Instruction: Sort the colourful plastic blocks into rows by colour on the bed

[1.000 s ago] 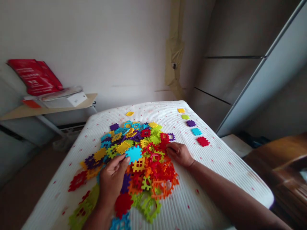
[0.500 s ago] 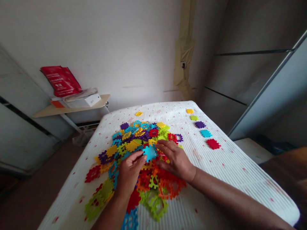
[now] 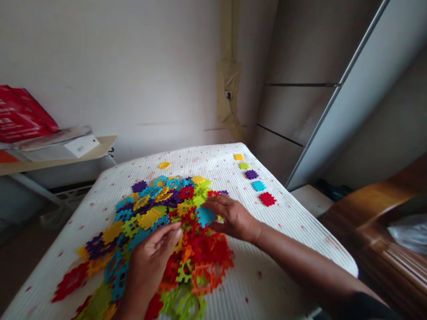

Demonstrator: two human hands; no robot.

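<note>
Currently: right hand [image 3: 235, 218] pinching blue tile [image 3: 205, 217] | left hand [image 3: 151, 253] grip unclear | cloth [image 3: 263, 242] separates pile [image 3: 149, 218] from edge tiles [image 3: 258, 186]

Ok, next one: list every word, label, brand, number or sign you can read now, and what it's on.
Nothing is legible.
Red bag: white lettering, blurred and partly cut off by the picture's edge.
White box: small dark marking, too small to read.
Blue piece in the right hand: no lettering visible.

Left hand [image 3: 154, 249] half-curled; right hand [image 3: 235, 218] cupped
</note>
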